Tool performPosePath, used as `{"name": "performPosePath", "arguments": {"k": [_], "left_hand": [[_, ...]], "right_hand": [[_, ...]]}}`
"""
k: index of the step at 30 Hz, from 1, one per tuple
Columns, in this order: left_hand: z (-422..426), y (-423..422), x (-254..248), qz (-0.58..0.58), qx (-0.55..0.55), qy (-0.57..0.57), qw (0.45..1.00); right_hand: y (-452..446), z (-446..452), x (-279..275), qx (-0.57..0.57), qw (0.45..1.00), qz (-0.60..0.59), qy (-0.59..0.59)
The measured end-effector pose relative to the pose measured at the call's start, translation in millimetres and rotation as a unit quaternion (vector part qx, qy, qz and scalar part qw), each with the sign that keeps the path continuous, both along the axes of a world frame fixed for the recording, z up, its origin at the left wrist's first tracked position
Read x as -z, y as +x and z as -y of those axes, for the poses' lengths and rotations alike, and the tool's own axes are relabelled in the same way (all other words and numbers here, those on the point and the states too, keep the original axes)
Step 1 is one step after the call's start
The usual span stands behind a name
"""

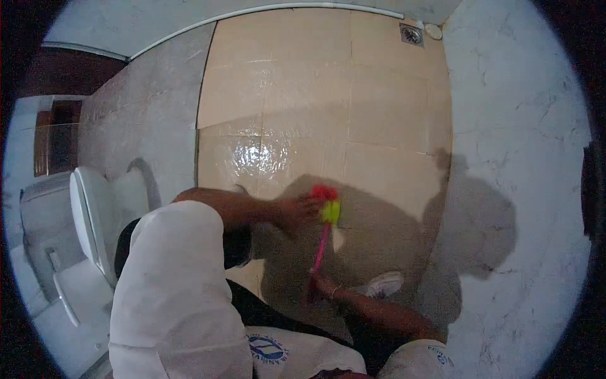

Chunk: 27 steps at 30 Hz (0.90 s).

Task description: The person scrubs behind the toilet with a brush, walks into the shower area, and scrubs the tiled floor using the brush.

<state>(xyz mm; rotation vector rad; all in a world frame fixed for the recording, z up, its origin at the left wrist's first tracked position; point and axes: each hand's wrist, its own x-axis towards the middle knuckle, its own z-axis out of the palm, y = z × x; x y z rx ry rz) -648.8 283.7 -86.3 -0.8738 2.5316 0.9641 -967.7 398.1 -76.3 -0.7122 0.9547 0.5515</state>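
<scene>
A scrub brush with red bristles, a yellow-green head and a long pink handle [322, 245] slants above the tan tiled floor, bristle end away from me. My right hand [324, 288] is closed around the lower end of that handle. From the left, my left hand [298, 213] reaches to the brush's head, with its fingertips beside or against the red bristles [324, 192]. Those fingers are blurred, so I cannot tell whether they grip it.
Wet, shiny tan floor tiles [303, 95] stretch ahead, with a floor drain [411, 35] at the far right corner. A white toilet [90, 215] stands at left on grey tiles. A marbled wall [517, 126] rises at right. My shoe [385, 283] is near my right hand.
</scene>
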Motion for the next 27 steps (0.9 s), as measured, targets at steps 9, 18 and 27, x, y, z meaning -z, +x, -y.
{"name": "performPosePath", "arguments": {"k": [9, 18, 27], "left_hand": [[105, 91, -19, 0.044, -0.137, -0.170, 0.975], [-65, -16, -33, -0.029, -0.084, -0.038, 0.995], [39, 86, -8, 0.041, -0.159, -0.110, 0.980]], "right_hand": [[101, 182, 0, 0.127, 0.988, 0.068, -0.055], [-45, 31, 24, -0.181, 0.981, -0.008, 0.074], [84, 109, 42, -0.006, 0.981, 0.120, -0.153]]}}
